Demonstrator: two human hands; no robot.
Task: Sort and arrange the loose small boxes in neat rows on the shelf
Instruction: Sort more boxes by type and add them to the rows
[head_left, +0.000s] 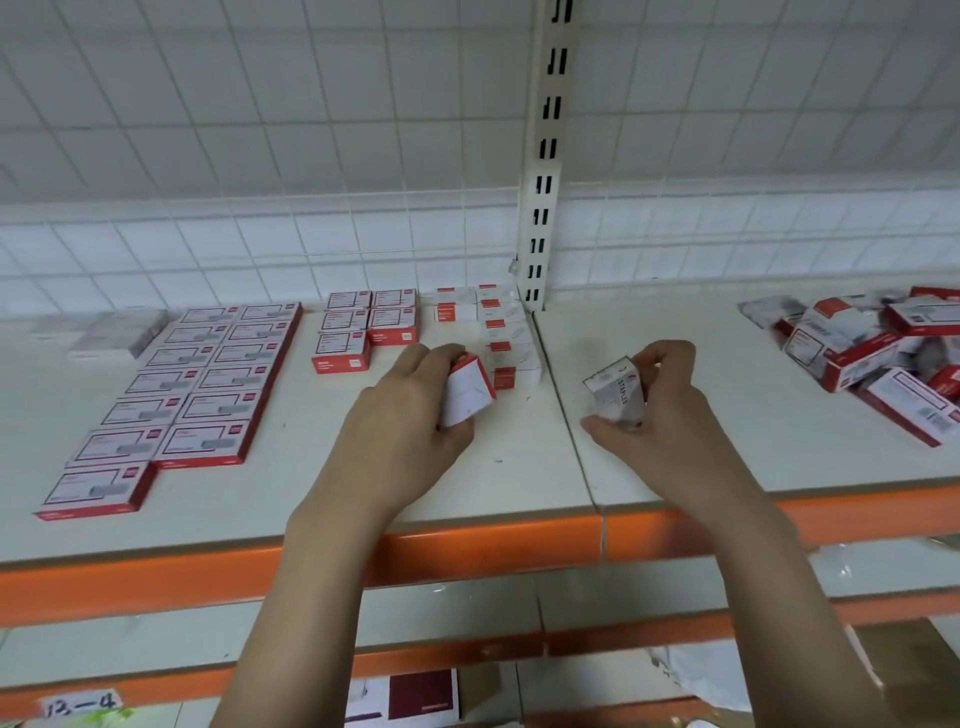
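A small red-and-white box (467, 392) is gripped in the curled left hand (400, 415); a grey staples box (615, 395) is pinched by the right hand (660, 410), both above the shelf (519, 483) middle. Neat rows (208, 374) of flat matte cardboard cartons are laid toward the back and left edge. A jumbled pile (872, 348) at the right edge is left unsorted, so roughly half seems done.

Left hand (410, 410) curled in a grip, right hand (660, 405) likewise, both forearms outstretched
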